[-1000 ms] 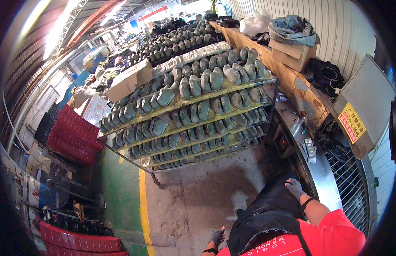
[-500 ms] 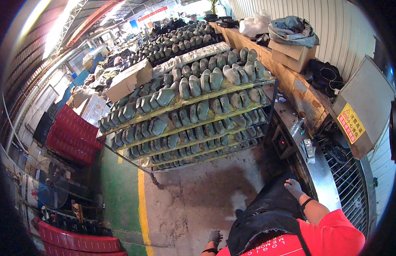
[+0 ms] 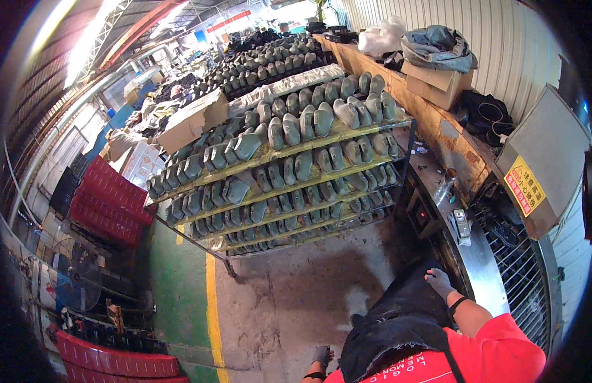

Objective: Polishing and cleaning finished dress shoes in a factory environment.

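My right hand (image 3: 439, 282), in a grey glove with bare fingertips, rests on the dark apron (image 3: 398, 313) beside the metal bench. Its fingers are loosely apart, and nothing shows in them. Low in the picture, my left hand (image 3: 322, 355), gloved the same way, hangs over the floor with loosely spread fingers and no object visible in it. Ahead stands a tiered rack (image 3: 277, 155) with yellowish shelves. Many grey-green, shoe-shaped pieces (image 3: 289, 127), like shoe lasts, line its tiers.
At the right, a metal bench (image 3: 484, 274) carries a small handheld device (image 3: 462, 225), beside a barred grate (image 3: 516, 268). A panel (image 3: 548, 159) with a yellow warning label stands above. Red stacked crates (image 3: 111, 198) are at the left. A yellow line (image 3: 213, 313) crosses the floor.
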Action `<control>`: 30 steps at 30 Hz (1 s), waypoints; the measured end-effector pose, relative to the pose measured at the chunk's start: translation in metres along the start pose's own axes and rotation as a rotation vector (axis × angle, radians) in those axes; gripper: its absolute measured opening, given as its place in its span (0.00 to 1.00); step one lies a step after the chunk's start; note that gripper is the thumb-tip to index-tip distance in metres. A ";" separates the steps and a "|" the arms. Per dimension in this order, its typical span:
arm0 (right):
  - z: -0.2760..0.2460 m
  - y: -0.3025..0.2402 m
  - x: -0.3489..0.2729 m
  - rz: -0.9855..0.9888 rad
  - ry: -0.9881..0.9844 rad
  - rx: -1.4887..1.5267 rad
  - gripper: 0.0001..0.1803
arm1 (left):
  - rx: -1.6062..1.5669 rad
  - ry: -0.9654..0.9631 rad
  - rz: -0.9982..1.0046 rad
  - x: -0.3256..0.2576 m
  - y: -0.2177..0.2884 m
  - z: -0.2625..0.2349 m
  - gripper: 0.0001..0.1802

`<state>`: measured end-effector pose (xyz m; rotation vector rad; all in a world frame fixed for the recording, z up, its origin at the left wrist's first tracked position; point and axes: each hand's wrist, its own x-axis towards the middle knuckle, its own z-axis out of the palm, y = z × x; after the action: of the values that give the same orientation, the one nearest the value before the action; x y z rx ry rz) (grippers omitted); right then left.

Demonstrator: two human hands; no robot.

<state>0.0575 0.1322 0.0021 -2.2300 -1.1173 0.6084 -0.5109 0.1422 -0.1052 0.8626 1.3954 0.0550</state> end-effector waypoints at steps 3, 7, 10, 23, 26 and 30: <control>0.004 0.002 0.003 -0.002 0.000 -0.022 0.25 | -0.223 -0.005 -0.172 0.003 0.001 -0.003 0.30; 0.006 0.007 0.004 0.013 0.010 -0.048 0.25 | -0.098 0.019 -0.110 0.004 0.003 0.000 0.21; 0.004 0.001 0.001 0.000 0.004 -0.001 0.26 | -0.321 0.004 -0.239 0.006 0.004 -0.002 0.17; 0.002 0.007 -0.001 0.015 0.012 0.033 0.25 | -0.181 0.013 -0.211 0.000 0.007 0.001 0.12; -0.001 0.003 -0.004 0.050 -0.025 0.052 0.25 | -0.115 0.027 -0.166 -0.003 0.001 0.003 0.13; -0.004 -0.007 -0.008 0.014 -0.004 0.070 0.26 | 0.055 0.005 -0.042 -0.003 -0.006 0.001 0.15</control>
<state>0.0515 0.1276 0.0109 -2.1798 -1.0675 0.6485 -0.5135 0.1362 -0.1062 0.8785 1.4246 -0.0138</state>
